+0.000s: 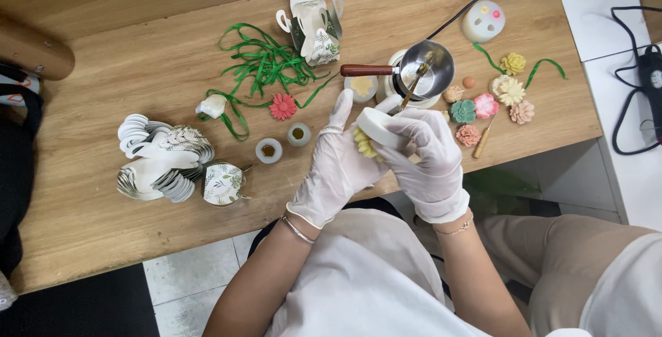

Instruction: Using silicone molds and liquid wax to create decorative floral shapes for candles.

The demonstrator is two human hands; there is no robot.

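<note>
Both gloved hands meet above the near edge of the wooden table (pixel 103 226): the right hand (pixel 424 161) is closed around a round white mould (pixel 378 127), the left hand (pixel 338 164) cups a pale yellow wax flower (pixel 363 144) beneath it. A hard squeeze could crack the petals. Just beyond stand a small steel melting pot with a wooden handle (pixel 420 69), finished flowers (pixel 493 106) toward the right edge, and tangled green ribbon (pixel 265 61).
</note>
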